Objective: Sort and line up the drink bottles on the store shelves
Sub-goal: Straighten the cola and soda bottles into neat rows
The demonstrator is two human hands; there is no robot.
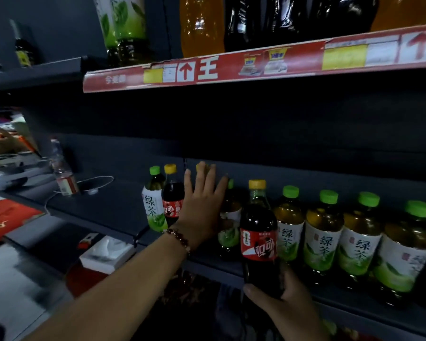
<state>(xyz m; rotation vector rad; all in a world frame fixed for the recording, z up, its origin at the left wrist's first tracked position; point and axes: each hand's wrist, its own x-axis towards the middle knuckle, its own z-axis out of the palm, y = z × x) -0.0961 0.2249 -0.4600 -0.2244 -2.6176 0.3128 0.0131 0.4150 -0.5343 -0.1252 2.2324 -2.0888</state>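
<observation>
My right hand (284,306) grips the base of a dark cola bottle (258,237) with a yellow cap and red label, held upright at the front edge of the dark shelf (113,205). My left hand (202,205), fingers straight and spread, reaches over the shelf and hides most of a yellow-capped bottle (204,166); contact is unclear. A green-tea bottle (229,227) stands just right of that hand. Left of it stand a green-tea bottle (154,200) and a cola bottle (172,195). Several green-tea bottles (322,232) line the shelf to the right.
The upper shelf with a red price strip (256,65) carries big orange, dark and green-tea bottles. A clear water bottle (62,171) and a white cable lie at the shelf's left end. A counter with a white box (103,254) and red paper lies lower left.
</observation>
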